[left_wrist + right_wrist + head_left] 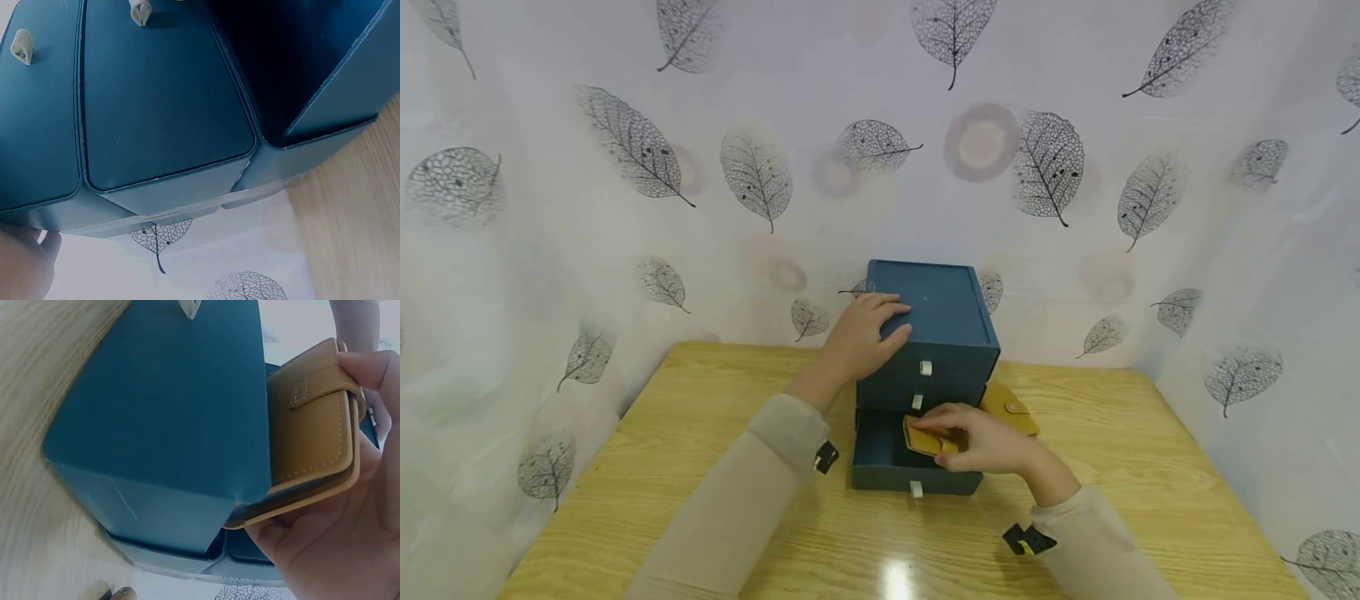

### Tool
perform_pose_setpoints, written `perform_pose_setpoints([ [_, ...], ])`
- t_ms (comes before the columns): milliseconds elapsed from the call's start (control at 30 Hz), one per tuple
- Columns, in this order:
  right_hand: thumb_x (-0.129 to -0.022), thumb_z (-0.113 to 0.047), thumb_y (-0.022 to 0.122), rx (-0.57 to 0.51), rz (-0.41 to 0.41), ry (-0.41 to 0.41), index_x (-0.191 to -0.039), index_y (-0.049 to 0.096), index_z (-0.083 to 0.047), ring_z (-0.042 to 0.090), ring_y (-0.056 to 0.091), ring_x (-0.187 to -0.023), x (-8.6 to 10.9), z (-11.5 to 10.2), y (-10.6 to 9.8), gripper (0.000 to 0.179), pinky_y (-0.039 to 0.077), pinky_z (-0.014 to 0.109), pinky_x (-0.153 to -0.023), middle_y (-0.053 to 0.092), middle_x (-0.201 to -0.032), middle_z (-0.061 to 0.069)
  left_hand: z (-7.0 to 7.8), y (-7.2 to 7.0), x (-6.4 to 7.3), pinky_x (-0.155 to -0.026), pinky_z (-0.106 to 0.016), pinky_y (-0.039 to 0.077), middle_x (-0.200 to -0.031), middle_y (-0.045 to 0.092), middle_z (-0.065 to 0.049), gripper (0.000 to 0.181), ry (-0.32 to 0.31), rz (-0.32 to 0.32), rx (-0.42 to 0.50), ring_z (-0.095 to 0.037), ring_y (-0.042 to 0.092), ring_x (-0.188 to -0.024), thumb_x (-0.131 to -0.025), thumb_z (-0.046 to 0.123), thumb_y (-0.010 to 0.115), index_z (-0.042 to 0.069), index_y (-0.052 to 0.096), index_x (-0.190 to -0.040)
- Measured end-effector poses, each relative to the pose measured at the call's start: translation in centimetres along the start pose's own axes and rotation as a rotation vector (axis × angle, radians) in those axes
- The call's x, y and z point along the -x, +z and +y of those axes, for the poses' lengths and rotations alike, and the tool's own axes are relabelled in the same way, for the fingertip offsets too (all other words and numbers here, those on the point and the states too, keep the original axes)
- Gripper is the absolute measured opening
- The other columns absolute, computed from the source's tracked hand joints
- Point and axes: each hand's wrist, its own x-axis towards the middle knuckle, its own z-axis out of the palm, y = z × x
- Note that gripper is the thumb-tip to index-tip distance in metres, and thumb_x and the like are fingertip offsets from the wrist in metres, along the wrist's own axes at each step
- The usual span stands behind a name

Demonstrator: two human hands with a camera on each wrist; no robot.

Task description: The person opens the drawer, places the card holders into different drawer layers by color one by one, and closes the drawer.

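Observation:
A dark blue cabinet with three drawers point(928, 304) stands on the table, its bottom drawer point(880, 478) pulled out. My left hand point(863, 335) rests on the left part of the cabinet's top, fingers extended; only a bit of that hand shows low in the left wrist view. Over the right side of the open drawer, my right hand point(985, 437) grips a tan leather wallet point(312, 437) between thumb and fingers. A stitched strap crosses the wallet, which is tilted and partly inside the drawer. The drawer's front wall hides its lower part in the right wrist view.
A mustard-yellow leather item with a round snap point(1011, 408) lies on the wooden table point(737, 367), right of the cabinet and partly hidden by it and my right hand. White tabs point(926, 367) mark the drawer fronts. A leaf-print curtain point(880, 208) hangs behind.

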Motion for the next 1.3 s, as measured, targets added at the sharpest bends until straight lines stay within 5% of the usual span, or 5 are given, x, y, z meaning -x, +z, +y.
perform_pose_setpoints([
  [300,-0.097,-0.012,0.067,0.126,0.091,-0.101,-0.129,0.069,-0.009,0.028,0.057,-0.121,-0.4,0.2,0.3,0.032,0.051,0.048,-0.098,0.062,-0.133,0.007,0.0,0.0,-0.1,-0.12,-0.046,0.026,-0.153,0.045,-0.007,0.046,0.015,0.005,-0.001,-0.027,0.035,-0.144,-0.104,0.04,0.049,0.015,0.057,-0.143],
  [1300,-0.099,-0.015,0.065,0.058,0.166,-0.071,-0.127,0.069,-0.014,0.028,0.058,-0.121,1.7,-0.5,-0.4,0.029,0.051,0.052,-0.096,0.063,-0.131,0.005,-0.2,0.2,-0.2,-0.12,-0.047,0.026,-0.153,0.045,-0.007,0.046,0.017,0.016,0.002,-0.028,0.036,-0.143,-0.104,0.04,0.049,0.016,0.057,-0.142],
])
